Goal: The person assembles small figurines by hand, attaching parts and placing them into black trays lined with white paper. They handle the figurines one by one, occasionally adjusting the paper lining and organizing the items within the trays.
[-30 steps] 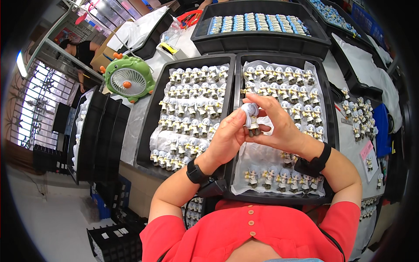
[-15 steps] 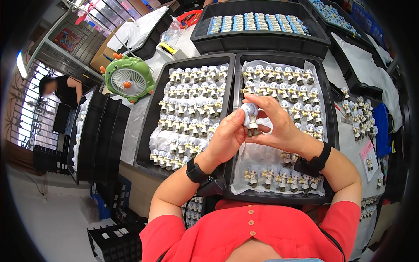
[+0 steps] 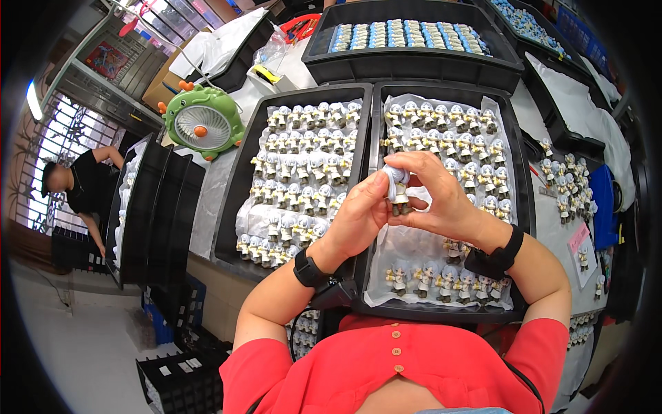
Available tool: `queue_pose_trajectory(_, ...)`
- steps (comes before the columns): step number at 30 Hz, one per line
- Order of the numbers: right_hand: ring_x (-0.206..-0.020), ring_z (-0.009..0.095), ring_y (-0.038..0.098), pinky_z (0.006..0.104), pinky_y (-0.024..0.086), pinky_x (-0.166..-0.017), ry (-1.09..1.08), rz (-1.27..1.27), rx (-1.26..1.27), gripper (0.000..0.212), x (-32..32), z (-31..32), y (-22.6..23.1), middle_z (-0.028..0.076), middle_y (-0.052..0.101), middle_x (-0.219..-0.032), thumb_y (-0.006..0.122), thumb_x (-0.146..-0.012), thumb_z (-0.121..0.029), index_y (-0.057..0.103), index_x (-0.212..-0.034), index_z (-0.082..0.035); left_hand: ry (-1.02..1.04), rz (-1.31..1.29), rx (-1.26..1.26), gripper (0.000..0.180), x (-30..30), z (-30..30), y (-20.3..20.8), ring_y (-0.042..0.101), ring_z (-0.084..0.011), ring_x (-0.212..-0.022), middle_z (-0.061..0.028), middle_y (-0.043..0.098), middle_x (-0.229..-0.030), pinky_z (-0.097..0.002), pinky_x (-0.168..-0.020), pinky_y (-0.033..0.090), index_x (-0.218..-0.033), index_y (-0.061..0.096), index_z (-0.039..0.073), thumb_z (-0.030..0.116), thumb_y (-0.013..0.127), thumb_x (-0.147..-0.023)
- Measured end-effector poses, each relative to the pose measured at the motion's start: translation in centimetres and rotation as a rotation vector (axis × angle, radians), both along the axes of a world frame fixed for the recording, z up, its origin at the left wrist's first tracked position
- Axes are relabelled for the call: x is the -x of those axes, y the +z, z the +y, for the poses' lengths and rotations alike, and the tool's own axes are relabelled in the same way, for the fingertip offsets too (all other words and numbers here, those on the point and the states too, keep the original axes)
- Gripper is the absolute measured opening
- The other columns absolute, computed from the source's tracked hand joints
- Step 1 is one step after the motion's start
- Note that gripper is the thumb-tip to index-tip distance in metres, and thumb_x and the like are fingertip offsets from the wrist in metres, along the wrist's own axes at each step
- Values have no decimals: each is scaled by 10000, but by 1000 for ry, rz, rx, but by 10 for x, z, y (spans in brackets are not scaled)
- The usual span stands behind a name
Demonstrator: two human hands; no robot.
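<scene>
Fingers, left hand [image 3: 360,214]: bent, thumb and fingertips pinching the left side of the held figurine [image 3: 399,189] at its pale hair.
Fingers, right hand [image 3: 445,199]: curved in a C, one digit at the head and one by the feet, grasping the same piece.
Figurine in hand: one; upright, feet down, between the two sets of fingertips, raised over the left part of the right tray [image 3: 520,169].
Trays before the wearer: two, side by side, black, paper-lined; the second is the left tray [image 3: 243,183].
Left tray rows: six visible; farthest row [image 3: 310,116], six figurines counted.
Right tray rows: farthest row [image 3: 441,119], seven counted; nearest row [image 3: 447,284], six made out; some between are hidden by the hands.
Far tray [image 3: 414,72]: one, with ranks of blue-and-white pieces; total not counted.
Loose cluster [image 3: 569,183]: figurines crowded at the right; overlap prevents a count.
Pink-and-white card [image 3: 578,240]: one, with one figurine on it.
Fan [image 3: 201,131]: one, green.
Wristbands: two, black, one on the left wrist [image 3: 308,270], one on the right [image 3: 508,248].
Co-worker [image 3: 89,181]: one, far left.
</scene>
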State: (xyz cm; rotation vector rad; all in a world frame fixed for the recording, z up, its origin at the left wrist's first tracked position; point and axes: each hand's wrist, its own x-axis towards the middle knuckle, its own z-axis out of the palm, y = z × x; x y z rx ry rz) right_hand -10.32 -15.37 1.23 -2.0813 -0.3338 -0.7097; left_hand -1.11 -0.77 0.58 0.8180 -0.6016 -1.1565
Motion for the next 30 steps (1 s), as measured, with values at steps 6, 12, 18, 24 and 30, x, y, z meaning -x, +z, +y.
queue_pose_trajectory(6,-965,232,513,304,499,-778,0,10,-6,696,0,1,-1,108,510,-1137,788,-628,-98,457,-1239,-60,2,-3,7,479,-1,0,0,555,-310,-1041,-133,495,-1185,-380,-844,506,-1278,360,22,385,324,-967)
queue_pose_trajectory(12,-942,231,514,308,490,-790,-2,48,-4,742,1,0,0,111,511,-1135,785,-630,-100,421,-1275,-61,-14,-3,20,484,-2,0,-1,557,-305,-1037,-137,491,-1195,-371,-834,506,-1284,362,27,389,328,-966)
queue_pose_trajectory(18,-979,218,513,312,484,-795,18,-1,-156,768,-1,5,-5,108,504,-1147,797,-609,-108,419,-1276,-63,-41,103,70,495,-1,-1,2,557,-270,-1029,-132,478,-1208,-383,-842,497,-1296,350,31,392,354,-958)
queue_pose_trajectory(24,-1101,267,476,364,395,-936,16,-13,50,780,0,2,0,117,487,-1184,816,-577,-109,433,-1255,-60,44,86,25,427,-8,6,8,600,-189,-897,-81,545,-1060,-326,-745,504,-1226,410,85,285,576,-886)
queue_pose_trajectory(30,-1122,252,497,336,395,-909,-67,34,25,669,8,2,10,116,516,-1220,764,-653,-119,451,-1240,-43,348,-220,-237,424,-52,69,44,610,-152,-826,-50,570,-924,-301,-729,513,-1234,457,107,254,610,-868)
